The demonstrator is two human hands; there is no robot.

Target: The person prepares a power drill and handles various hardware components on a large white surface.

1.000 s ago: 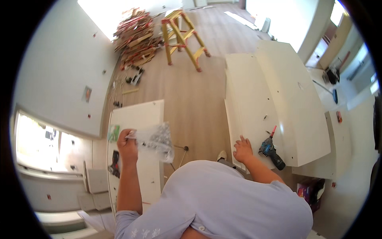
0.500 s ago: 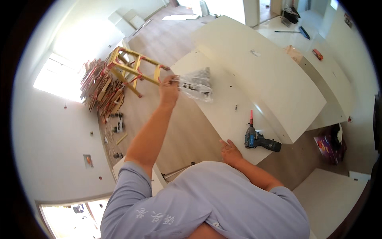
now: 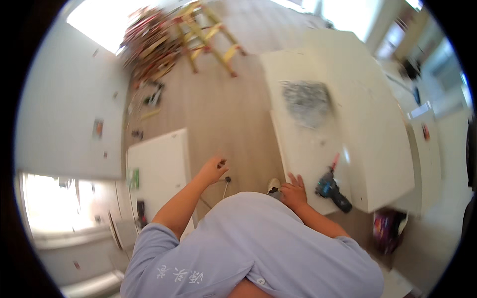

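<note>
My left hand (image 3: 212, 170) is over the floor beside the panels, its fingers curled round something small and dark that blur keeps me from making out. My right hand (image 3: 294, 193) rests with fingers stretched at the near left edge of a white panel (image 3: 293, 141). Beside that hand a black and blue cordless driver (image 3: 328, 187) lies on the panel, a red bit holder at its tip. Farther up the same panel sits a clear plastic bag (image 3: 306, 102) of small grey pieces.
A tall white panel (image 3: 365, 119) stands along the right side of the flat one. A yellow stepladder (image 3: 211, 35) and a heap of wood strips (image 3: 151, 42) stand far left. Another white board (image 3: 159, 154) lies at left, and a purple bag (image 3: 387, 231) sits at right.
My left hand has let go of the plastic bag, which now lies on the panel, and has come back toward me. The view has swung left; my right hand stays by the panel edge.
</note>
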